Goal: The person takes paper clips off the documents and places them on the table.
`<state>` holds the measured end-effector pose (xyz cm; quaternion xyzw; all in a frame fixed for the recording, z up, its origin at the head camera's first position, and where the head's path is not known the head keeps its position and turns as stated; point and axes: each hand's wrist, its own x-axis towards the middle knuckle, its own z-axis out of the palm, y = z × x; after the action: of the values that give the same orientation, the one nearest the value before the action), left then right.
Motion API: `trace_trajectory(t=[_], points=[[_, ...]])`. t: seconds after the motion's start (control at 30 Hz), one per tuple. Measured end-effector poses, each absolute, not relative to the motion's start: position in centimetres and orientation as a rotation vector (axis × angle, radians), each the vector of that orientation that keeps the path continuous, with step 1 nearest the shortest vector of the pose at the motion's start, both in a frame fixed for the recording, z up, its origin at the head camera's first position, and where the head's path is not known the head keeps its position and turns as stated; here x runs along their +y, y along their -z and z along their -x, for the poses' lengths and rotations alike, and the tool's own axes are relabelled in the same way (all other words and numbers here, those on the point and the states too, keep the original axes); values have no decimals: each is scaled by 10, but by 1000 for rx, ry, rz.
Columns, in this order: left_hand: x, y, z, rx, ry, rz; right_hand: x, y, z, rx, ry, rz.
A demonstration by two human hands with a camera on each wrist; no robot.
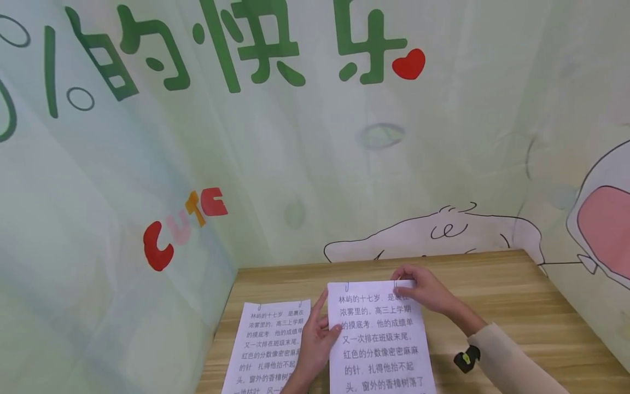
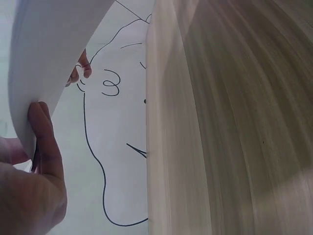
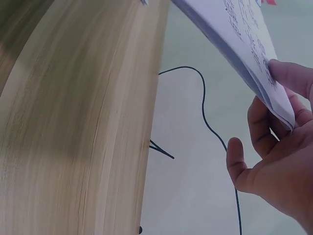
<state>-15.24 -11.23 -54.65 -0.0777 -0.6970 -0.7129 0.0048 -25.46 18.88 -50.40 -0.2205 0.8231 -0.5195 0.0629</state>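
Note:
A bundle of printed paper sheets (image 1: 381,345) is held up over the table, its large text facing me. My left hand (image 1: 313,343) grips its left edge, thumb in front; in the left wrist view the fingers (image 2: 46,142) press against the back. At the top right corner my right hand (image 1: 427,289) pinches the sheets beside a paper clip (image 1: 395,285). Another paper clip (image 1: 346,287) sits on the top edge, further left. The right wrist view shows several layers at the bundle's edge (image 3: 239,63), between thumb and fingers.
A second clipped bundle of sheets (image 1: 268,342) lies on the wooden table (image 1: 467,273) to the left, partly behind my left forearm. A printed cloth backdrop (image 1: 295,164) rises behind the table's far edge. A black strap (image 1: 466,359) is on my right wrist.

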Motion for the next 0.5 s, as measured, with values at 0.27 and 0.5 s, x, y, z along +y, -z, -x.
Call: trace_trajectory(t=[0.27, 0.5], points=[[-113, 546, 151, -2188, 2247, 229, 188, 503, 252, 2452, 1595, 659], [-113, 547, 149, -2199, 2243, 236, 188, 504, 250, 2453, 1599, 661]])
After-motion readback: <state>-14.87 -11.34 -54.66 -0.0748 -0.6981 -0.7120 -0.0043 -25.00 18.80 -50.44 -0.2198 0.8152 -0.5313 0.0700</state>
